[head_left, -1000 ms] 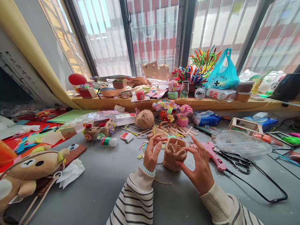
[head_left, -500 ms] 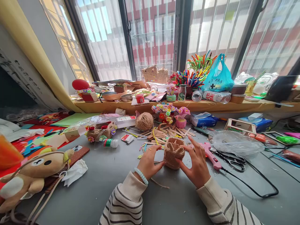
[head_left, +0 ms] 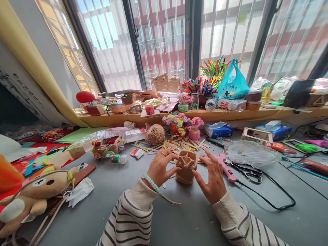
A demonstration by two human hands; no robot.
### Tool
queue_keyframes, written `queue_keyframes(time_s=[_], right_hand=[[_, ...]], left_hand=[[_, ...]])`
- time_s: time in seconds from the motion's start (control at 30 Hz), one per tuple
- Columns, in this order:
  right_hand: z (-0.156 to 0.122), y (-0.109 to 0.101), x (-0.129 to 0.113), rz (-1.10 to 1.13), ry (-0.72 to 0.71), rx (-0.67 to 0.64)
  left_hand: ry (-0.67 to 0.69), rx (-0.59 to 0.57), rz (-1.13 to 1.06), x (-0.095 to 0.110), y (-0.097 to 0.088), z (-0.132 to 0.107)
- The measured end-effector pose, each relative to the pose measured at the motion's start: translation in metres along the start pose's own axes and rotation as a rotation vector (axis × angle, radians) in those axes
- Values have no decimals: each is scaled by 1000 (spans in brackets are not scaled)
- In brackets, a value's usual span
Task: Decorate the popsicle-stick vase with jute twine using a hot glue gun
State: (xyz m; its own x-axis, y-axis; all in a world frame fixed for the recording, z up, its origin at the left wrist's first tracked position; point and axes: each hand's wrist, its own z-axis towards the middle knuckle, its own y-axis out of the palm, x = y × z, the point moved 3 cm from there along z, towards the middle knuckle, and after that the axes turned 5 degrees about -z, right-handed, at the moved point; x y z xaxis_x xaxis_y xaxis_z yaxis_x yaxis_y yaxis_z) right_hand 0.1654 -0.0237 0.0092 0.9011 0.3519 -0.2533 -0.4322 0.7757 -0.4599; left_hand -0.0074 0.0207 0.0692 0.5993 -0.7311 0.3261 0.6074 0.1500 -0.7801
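A small basket wrapped in brown twine stands on the grey table in front of me. My left hand grips its left side, thumb against the wall and fingers curled over the rim. My right hand touches the right side with thumb and fingertips, the other fingers spread. A loose twine end trails from the basket toward my left sleeve.
A pink glue gun with a black cord lies right of the basket, scissors beyond it. A twine ball, wooden sticks, a small bottle, a phone and a plush bear surround me.
My left hand has closed onto the basket's left rim. Both hands and the basket sit a little farther from me, and the view has shifted slightly.
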Motion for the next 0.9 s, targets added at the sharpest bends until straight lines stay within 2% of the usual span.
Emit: queue_keyframes(time_s=[0.47,0.57,0.67,0.77,0.9], right_hand=[[2,-3,3,-11,24,27],[1,-3,4,-16,40,36],[1,-5,4,12,88,56],[3,-8,3,37,120,91],[4,-11,3,63,85,146]], left_hand=[[49,-445,-27,-10,3,33],[68,-447,-17,-9,-3,38],[68,-386,-73,-8,-16,41],[-51,-329,-166,-13,-32,43],[-260,-297,-265,-24,-52,45]])
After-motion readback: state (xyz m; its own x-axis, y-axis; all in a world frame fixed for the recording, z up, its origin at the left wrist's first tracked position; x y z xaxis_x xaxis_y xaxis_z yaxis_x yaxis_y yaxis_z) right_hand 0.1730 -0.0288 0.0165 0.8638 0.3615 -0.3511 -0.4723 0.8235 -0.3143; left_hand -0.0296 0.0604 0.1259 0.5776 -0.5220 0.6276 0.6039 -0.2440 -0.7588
